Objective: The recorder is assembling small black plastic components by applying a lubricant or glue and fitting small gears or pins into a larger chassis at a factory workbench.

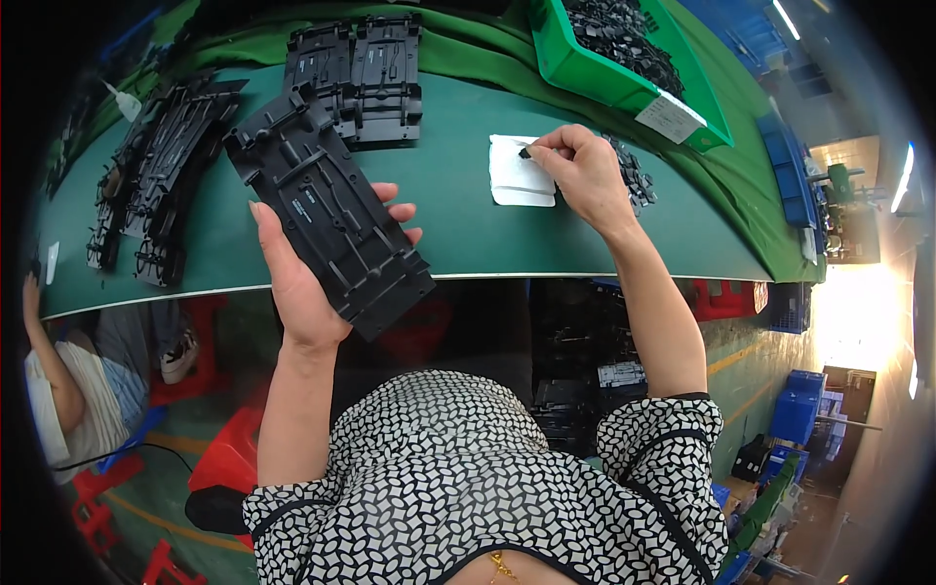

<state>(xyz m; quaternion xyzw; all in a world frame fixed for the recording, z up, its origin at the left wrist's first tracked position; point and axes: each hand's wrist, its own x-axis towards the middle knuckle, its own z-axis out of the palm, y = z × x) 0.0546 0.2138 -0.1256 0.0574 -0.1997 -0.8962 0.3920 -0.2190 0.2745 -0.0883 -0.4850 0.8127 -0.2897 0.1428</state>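
Tilted above the table's near edge is a black plastic chassis plate (327, 210) with moulded ribs and rods. My left hand (307, 283) is wrapped round it from beneath, thumb on one side and fingertips showing on the other. Over a white square pad or tray (517, 180), my right hand (585, 175) pinches a small black part (526, 152) between thumb and forefinger. The part is too small to tell its kind. Beside that hand lies a loose pile of small black parts (632, 171), partly hidden by it.
Two similar black chassis plates (385, 73) lie at the back of the green table (458, 234). More black assemblies (180, 156) are grouped at the left. A green bin (624, 58) full of black parts stands at the back right. Another person's arm (44, 331) shows at far left.
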